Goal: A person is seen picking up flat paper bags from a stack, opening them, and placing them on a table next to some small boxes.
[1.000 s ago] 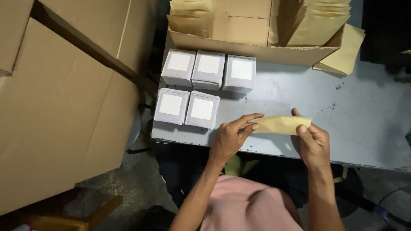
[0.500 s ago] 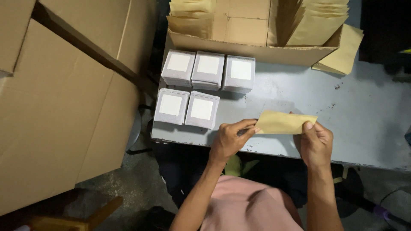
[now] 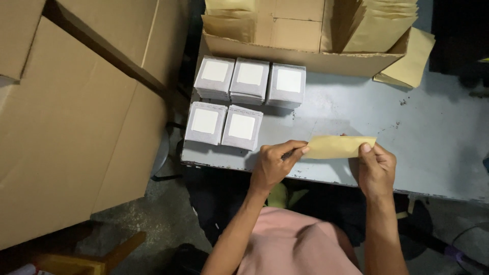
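Pinching a flat brown paper strip [image 3: 338,147] between left hand [image 3: 272,165] and right hand [image 3: 377,170].

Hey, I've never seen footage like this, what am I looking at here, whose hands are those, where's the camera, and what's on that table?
There is no machine here. The camera sits on a person's head and looks down, so you see that person's own two bare arms reaching forward over a pink shirt.

The left hand and the right hand hold one flat tan paper envelope between them, each pinching an end with the fingers, just above the grey metal table.

On the table's left part stand five small grey square boxes with white tops, three in the back row and two in front. Behind them is an open brown cardboard carton filled with more tan envelopes. Large brown cardboard sheets lean at the far left, off the table.
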